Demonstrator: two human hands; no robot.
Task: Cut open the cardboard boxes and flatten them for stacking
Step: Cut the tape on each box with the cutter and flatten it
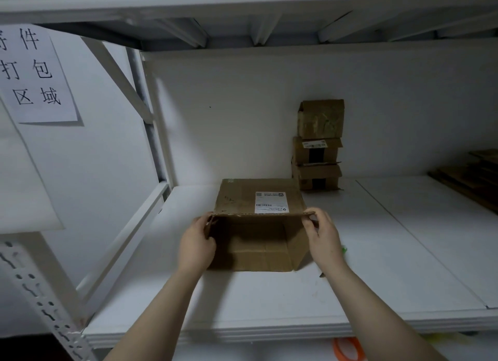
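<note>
Found the cardboard box (258, 242) lying on the white shelf (390, 253), toward its front left, open end facing the wearer, shipping label (271, 202) on the upper panel; gripped at the left wall by the left hand (198, 242), curled round the edge; pinched at the top right corner by the right hand (322, 234); judged opened but not yet flattened, walls standing square; counted 3 small boxes (318, 145) stacked against the back wall (242, 118), taped and seemingly uncut; noted flat cardboard (469, 177) piled at the far right, probably finished pieces; judged the job well short of done.
</note>
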